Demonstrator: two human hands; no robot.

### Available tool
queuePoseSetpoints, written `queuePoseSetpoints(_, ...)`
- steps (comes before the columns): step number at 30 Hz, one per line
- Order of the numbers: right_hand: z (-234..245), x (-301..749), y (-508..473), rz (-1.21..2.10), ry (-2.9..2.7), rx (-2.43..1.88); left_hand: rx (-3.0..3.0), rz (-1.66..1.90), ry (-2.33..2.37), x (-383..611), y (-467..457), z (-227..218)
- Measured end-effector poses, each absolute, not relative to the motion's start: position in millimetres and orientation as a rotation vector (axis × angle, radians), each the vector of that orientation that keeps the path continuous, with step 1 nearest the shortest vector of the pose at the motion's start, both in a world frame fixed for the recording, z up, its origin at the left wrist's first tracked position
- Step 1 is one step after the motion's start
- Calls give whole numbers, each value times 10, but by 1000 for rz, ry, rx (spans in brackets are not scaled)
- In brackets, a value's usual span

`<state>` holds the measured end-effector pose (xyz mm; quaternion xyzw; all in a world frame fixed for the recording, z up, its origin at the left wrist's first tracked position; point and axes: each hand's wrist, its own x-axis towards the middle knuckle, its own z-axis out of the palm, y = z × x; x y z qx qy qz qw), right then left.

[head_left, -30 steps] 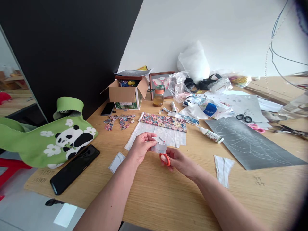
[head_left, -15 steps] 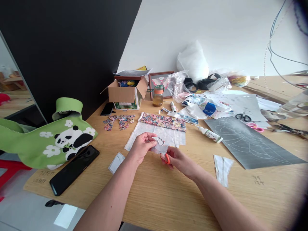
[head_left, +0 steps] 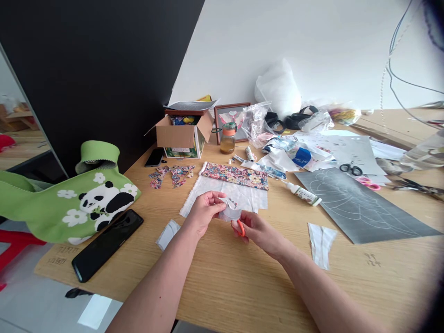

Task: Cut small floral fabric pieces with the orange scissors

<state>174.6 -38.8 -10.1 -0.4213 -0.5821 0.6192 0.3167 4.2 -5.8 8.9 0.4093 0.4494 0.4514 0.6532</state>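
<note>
Between thumb and fingers, my left hand (head_left: 207, 208) pinches a small whitish piece of fabric (head_left: 233, 213) with a bit of floral pattern on it. My right hand (head_left: 255, 226) is closed on orange-handled scissors (head_left: 241, 228) beside the lower right edge of that piece; the blades are mostly hidden. Just beyond both hands lies a folded floral cloth (head_left: 236, 175) with its pale side (head_left: 194, 196) spread toward me. Cut floral pieces (head_left: 172, 175) rest to the left of it. One white scrap (head_left: 168, 234) is left of my left forearm, another (head_left: 322, 245) to the right.
A glue bottle (head_left: 302, 193) lies near a dark sheet with white lines (head_left: 364, 203). Black scissors (head_left: 351, 169) and pink scissors (head_left: 368, 183) are at the right. Behind stand a jar (head_left: 228, 141) and an open box (head_left: 180, 136). A phone (head_left: 107, 245) and green panda bag (head_left: 100, 199) are left.
Almost nothing differs. The small piece of fabric has shifted very slightly in my fingers, while both hands stay in nearly the same place.
</note>
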Motion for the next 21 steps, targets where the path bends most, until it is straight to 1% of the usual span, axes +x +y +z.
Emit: queuePoseSetpoints(21,-139,1750,-373,1608,-1563,-1109,941,1014,1035,49,-58,85)
